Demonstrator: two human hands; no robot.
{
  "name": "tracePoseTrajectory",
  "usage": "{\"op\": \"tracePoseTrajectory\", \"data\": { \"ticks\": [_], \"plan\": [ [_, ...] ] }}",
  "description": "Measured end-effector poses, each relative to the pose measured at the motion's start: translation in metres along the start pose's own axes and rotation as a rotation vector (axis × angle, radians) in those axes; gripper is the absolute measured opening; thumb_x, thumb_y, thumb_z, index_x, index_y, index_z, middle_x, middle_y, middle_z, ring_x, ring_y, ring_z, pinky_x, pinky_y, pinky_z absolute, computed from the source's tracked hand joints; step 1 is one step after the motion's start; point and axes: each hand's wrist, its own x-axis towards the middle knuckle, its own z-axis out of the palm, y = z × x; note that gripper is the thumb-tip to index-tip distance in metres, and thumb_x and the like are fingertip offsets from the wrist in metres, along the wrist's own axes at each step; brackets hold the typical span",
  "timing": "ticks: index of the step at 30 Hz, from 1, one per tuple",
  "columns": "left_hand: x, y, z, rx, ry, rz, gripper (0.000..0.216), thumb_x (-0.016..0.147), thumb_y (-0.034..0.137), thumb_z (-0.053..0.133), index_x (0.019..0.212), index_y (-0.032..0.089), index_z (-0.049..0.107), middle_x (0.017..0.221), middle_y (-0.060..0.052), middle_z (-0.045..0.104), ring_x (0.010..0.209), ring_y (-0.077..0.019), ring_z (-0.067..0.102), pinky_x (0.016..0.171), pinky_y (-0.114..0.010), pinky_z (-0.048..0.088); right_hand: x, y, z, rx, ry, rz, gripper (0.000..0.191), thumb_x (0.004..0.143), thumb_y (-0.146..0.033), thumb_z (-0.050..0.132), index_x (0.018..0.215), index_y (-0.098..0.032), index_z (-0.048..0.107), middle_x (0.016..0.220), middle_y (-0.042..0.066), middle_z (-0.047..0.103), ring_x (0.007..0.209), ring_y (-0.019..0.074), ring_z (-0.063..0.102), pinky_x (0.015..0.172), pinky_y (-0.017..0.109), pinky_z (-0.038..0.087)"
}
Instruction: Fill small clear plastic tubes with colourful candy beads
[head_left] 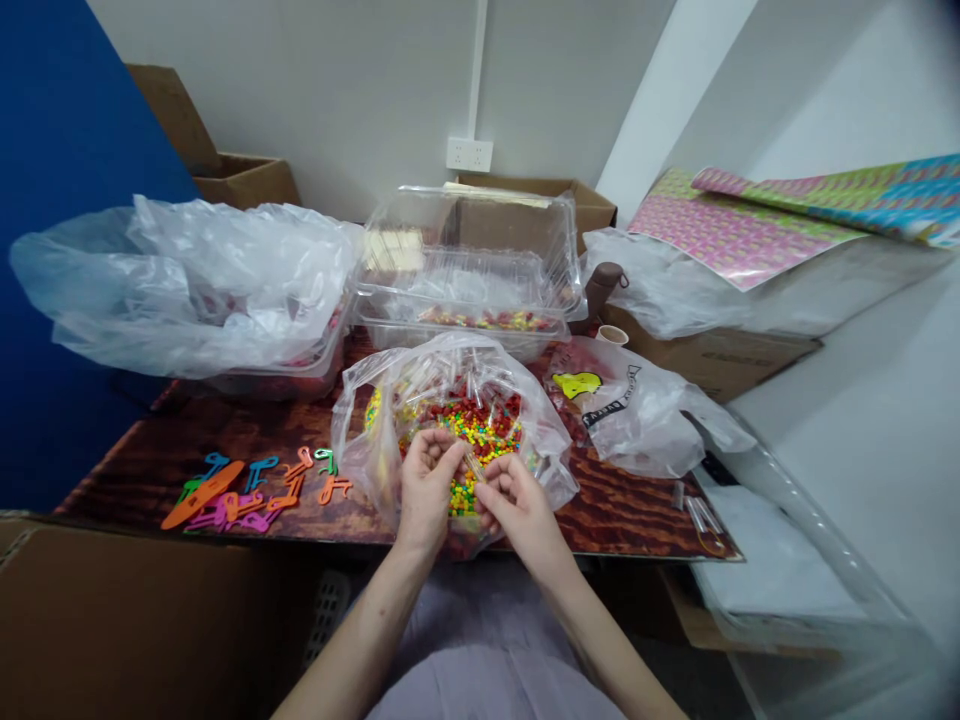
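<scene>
Over an open clear plastic bag [551,450], my left hand [429,478] and my right hand [514,502] are close together. Between them is a small clear plastic tube [474,463], its upper end pinched by the left fingers and its lower end by the right. Small candy-like beads [484,432] in red, yellow, green and orange fill the bag. More clear tubes [465,375] lie on top of the beads at the back of the bag. Whether the held tube contains anything is too small to tell.
Colourful plastic pieces [289,490] lie left on the wooden-patterned table [139,465]. Behind stand a clear plastic box [517,345] and a large bagged tub [255,290]. A white bag [637,420], paper cup [613,335], brown bottle [600,290] and loose tubes [703,515] are right.
</scene>
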Motion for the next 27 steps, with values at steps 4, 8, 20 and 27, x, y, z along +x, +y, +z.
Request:
{"op": "tracePoseTrajectory", "data": {
  "ticks": [4, 8, 20, 27],
  "plan": [
    [-0.003, 0.003, -0.005, -0.006, -0.054, -0.050, 0.025, 0.071, 0.028, 0.070, 0.084, 0.016, 0.051, 0.073, 0.001, 0.064, 0.058, -0.0071, 0.054, 0.058, -0.019, 0.042, 0.000, -0.004, -0.001, 0.298, -0.178, 0.184, 0.038, 0.077, -0.053, 0.061, 0.088, -0.020, 0.047, 0.059, -0.004, 0.057, 0.043, 0.0080, 0.049, 0.042, 0.017, 0.034],
    [-0.007, 0.001, -0.004, -0.013, -0.047, -0.051, 0.025, 0.071, 0.028, 0.070, 0.084, 0.016, 0.053, 0.084, -0.004, 0.070, 0.077, -0.0128, 0.064, 0.075, -0.025, 0.047, 0.002, -0.003, 0.005, 0.351, -0.157, 0.179, 0.038, 0.076, -0.053, 0.064, 0.082, -0.018, 0.048, 0.054, -0.005, 0.056, 0.039, 0.0054, 0.045, 0.039, 0.015, 0.031],
    [0.029, 0.045, -0.023, 0.098, 0.213, 0.290, 0.028, 0.068, 0.029, 0.072, 0.084, 0.017, 0.052, 0.076, 0.000, 0.066, 0.070, -0.0119, 0.063, 0.067, -0.022, 0.047, -0.022, 0.022, 0.033, 0.476, -0.318, 0.237, 0.035, 0.079, -0.049, 0.060, 0.086, -0.016, 0.052, 0.052, -0.003, 0.057, 0.036, 0.0063, 0.044, 0.036, 0.016, 0.031],
    [0.051, 0.050, -0.032, 1.018, 0.176, 0.543, 0.014, 0.082, 0.023, 0.056, 0.093, 0.017, 0.061, 0.100, -0.006, 0.067, 0.085, -0.0197, 0.062, 0.081, -0.034, 0.046, 0.016, 0.015, -0.016, -0.262, 0.024, -0.202, 0.017, 0.080, -0.031, 0.057, 0.083, -0.018, 0.067, 0.085, 0.004, 0.060, 0.083, 0.0168, 0.058, 0.073, 0.029, 0.043]
  ]
}}
